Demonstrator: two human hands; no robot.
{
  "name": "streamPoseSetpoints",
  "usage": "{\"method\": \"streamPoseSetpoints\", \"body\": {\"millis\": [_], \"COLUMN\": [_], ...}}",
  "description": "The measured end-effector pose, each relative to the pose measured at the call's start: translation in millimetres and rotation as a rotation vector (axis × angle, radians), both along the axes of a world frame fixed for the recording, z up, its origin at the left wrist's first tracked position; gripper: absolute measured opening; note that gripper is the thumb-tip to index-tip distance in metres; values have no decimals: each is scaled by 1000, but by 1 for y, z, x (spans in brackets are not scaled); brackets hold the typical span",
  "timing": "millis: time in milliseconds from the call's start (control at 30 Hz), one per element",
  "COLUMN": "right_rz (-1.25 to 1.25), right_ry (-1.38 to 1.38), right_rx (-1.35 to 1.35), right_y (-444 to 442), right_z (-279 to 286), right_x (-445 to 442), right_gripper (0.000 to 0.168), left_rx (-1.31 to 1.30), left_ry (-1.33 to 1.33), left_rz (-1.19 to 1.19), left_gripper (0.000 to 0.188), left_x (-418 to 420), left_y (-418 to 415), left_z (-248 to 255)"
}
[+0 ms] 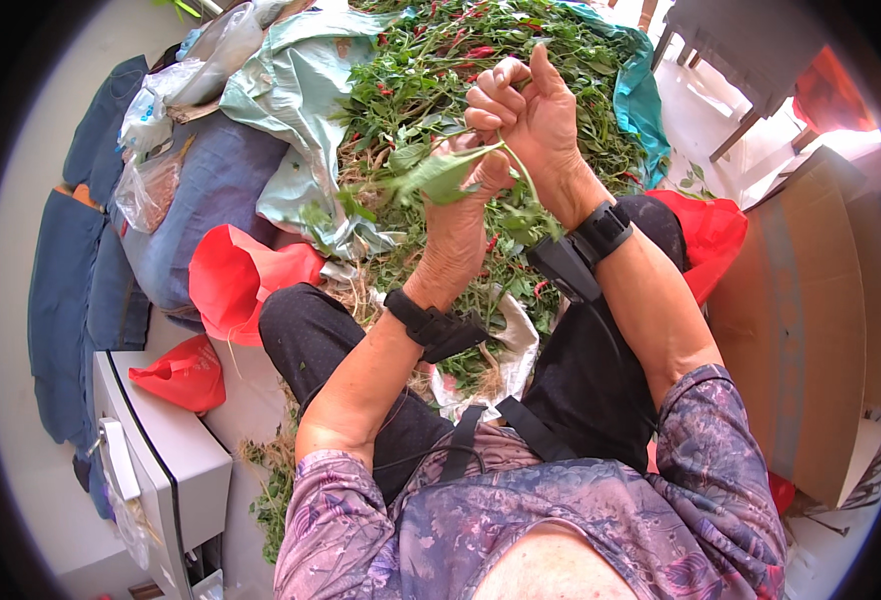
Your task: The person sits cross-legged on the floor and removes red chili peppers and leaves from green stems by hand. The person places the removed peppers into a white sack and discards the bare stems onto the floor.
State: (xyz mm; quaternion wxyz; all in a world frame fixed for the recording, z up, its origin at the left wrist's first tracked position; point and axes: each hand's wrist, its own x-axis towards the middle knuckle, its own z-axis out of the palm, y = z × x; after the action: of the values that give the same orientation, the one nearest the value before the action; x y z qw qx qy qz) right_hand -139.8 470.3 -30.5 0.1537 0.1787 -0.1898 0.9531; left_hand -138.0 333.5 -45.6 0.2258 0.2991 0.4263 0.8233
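Note:
Both hands are raised close together over a large heap of uprooted chili pepper plants (478,52) with red chilies among the leaves. My left hand (463,180) is partly hidden behind a green leafy stem (448,172), which it grips near the leaves. My right hand (534,112) is just above and to the right, palm towards me, its fingers curled and thumb raised; the stem's upper part runs up to it between the fingers. Part of the heap lies on a white woven sheet (519,330) between my knees. Both wrists wear black straps.
A red bag (234,285) stands open beside my left knee, with a smaller red bag (185,375) on a white cabinet (207,465). Another red bag (710,232) lies by my right knee. A cardboard box (793,315) stands right. Loose plants (271,502) lie at lower left.

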Motion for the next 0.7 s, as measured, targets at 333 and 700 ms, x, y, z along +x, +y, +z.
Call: {"method": "streamPoseSetpoints", "body": {"millis": [333, 700], "right_rz": [-48, 132], "right_ry": [-113, -189], "right_rx": [167, 552], "right_y": [-32, -59], "right_z": [0, -6], "right_x": [-2, 4], "right_gripper": [38, 40], "left_rx": [191, 68], "left_ry": [-154, -104], "left_rz": [256, 413], "left_gripper": [28, 21], "left_x": [-24, -46], "left_y": [-18, -86], "left_z": [23, 38]}}
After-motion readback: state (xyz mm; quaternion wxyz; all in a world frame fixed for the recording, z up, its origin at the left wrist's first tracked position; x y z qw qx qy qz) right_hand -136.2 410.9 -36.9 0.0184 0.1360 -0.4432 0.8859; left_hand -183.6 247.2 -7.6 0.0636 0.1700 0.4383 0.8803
